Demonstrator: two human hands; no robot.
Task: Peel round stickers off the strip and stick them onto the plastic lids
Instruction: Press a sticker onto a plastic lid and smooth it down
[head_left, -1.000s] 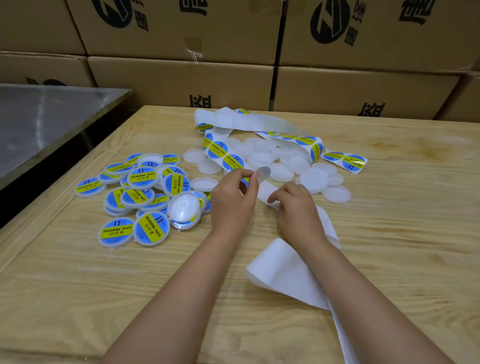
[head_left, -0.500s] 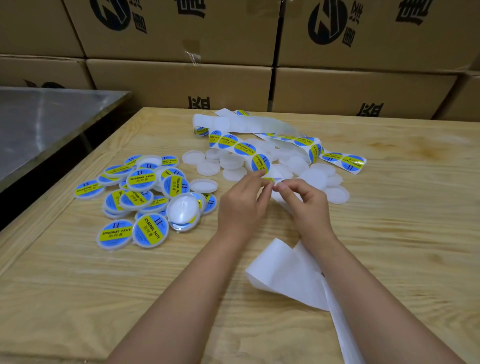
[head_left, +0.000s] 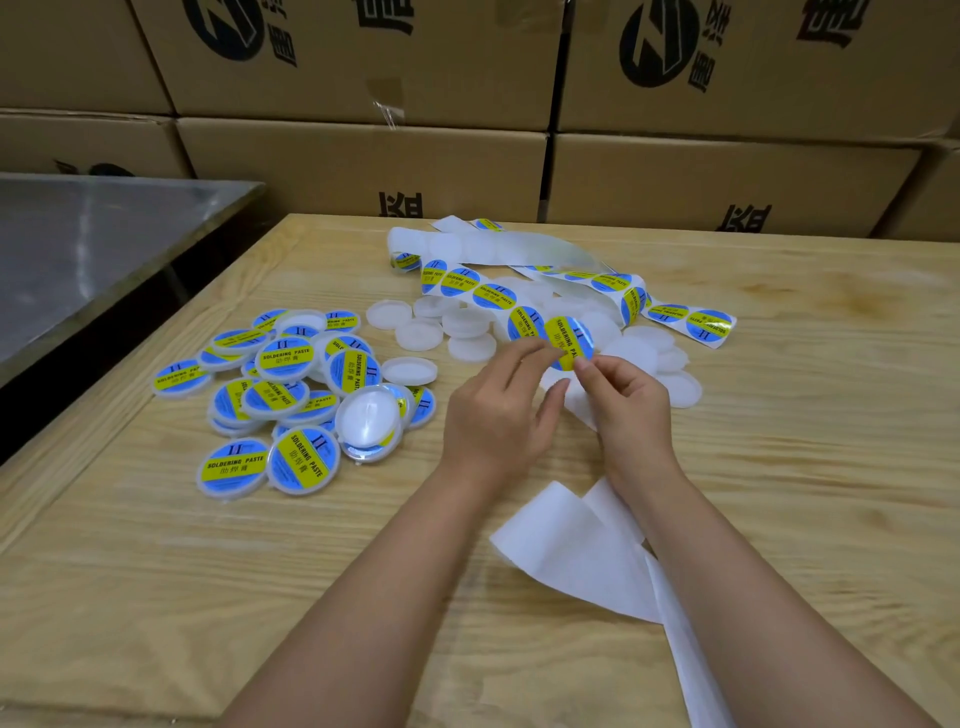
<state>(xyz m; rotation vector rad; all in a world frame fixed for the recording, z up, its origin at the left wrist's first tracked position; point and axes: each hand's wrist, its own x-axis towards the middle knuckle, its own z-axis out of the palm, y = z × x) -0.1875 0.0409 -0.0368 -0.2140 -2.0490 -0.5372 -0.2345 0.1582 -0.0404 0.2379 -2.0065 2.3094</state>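
Left grip (head_left: 498, 410) and right grip (head_left: 631, 400) pinch the round sticker (head_left: 569, 338) from below.

Wooden table (head_left: 779, 493), stacked cardboard boxes (head_left: 363, 171) behind

I see a pale, grainy, matt wooden worktop (head_left: 779, 493), translucent white plastic lids (head_left: 470, 347), glossy printed stickers (head_left: 569, 340) on smooth white paper strip (head_left: 576, 551), brown cardboard boxes (head_left: 363, 171), and a dull grey metal table (head_left: 104, 234).
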